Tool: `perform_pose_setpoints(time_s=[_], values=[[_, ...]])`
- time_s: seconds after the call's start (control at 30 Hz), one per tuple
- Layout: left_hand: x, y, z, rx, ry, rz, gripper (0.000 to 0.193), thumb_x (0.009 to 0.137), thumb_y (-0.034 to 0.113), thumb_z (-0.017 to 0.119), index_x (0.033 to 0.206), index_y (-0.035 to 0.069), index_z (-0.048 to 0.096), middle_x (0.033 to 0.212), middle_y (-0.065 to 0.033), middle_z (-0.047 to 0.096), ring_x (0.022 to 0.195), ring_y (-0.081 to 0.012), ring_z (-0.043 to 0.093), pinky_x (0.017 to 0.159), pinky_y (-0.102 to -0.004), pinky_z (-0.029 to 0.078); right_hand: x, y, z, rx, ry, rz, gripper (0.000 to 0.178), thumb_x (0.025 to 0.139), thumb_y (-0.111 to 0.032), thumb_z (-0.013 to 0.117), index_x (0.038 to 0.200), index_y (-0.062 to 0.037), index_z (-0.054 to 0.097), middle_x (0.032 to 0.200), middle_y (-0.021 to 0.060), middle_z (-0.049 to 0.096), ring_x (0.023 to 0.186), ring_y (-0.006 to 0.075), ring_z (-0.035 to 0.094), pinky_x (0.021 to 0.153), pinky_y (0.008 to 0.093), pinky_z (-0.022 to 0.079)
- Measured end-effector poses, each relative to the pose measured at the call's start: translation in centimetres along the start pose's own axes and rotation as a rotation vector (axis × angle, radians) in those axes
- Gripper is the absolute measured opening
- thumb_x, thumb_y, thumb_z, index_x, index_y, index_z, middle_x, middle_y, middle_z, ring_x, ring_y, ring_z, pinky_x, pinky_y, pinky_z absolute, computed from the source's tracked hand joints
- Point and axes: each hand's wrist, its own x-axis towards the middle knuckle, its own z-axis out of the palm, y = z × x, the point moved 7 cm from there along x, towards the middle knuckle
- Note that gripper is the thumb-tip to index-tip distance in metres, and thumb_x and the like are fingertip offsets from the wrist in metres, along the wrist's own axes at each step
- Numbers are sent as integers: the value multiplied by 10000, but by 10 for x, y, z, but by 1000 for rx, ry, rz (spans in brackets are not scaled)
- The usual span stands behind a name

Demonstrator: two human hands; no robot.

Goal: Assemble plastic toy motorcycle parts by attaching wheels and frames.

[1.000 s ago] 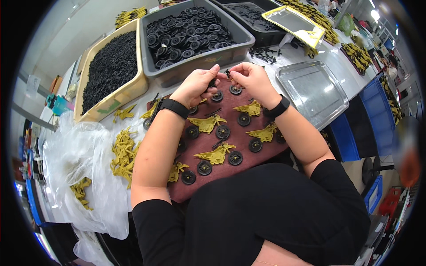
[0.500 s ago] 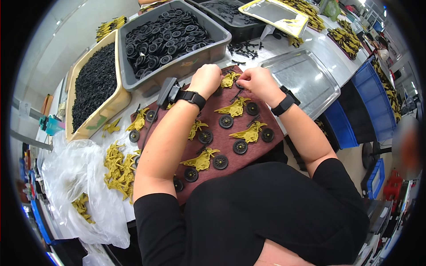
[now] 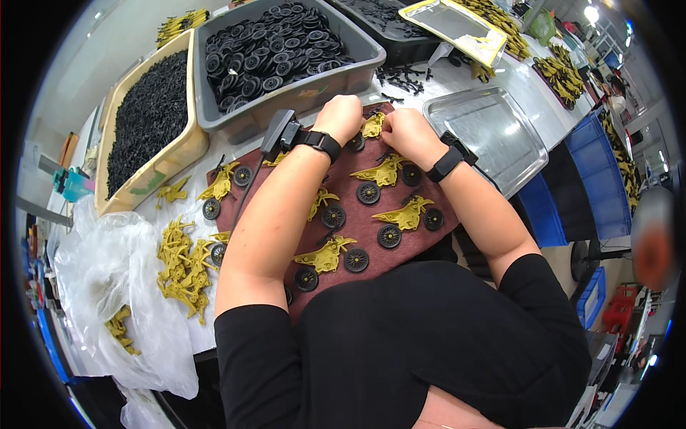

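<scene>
We had both hands at the maroon board's far end. Left hand and right hand flanked a yellow bike-shaped part lying there, black wheel beside our left. Fingers curled inward; we couldn't tell whether either hand gripped anything. Grey tub stood just beyond.

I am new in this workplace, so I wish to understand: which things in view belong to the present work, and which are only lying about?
Seem to belong:
yellow bike-shaped body between left hand and right hand
black wheels
maroon board beneath
grey wheel bin

Seem only lying about:
metal tray
blue crates
green bag
</scene>
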Motion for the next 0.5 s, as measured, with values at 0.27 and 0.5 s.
perform_pose_setpoints(time_s=[0.27, 0.5], values=[[3, -3, 2, -32, 26, 16, 143, 704, 163, 689, 749, 28, 706, 727, -203, 636, 735, -352, 641, 718, -402, 515, 4, 1, 8, -128, -39, 37, 93, 696, -84, 654, 709, 8, 652, 711, 201, 622, 703, 343, 625, 669, 397, 499], [4, -2, 1, -108, -63, -28, 172, 716, 86, 657, 843, -28, 683, 865, -258, 640, 868, -371, 640, 793, -414, 519, 7, -1, 13, -176, -15, -5, 110, 704, -75, 618, 668, 30, 620, 687, 226, 599, 684, 372, 609, 658, 420, 497]])
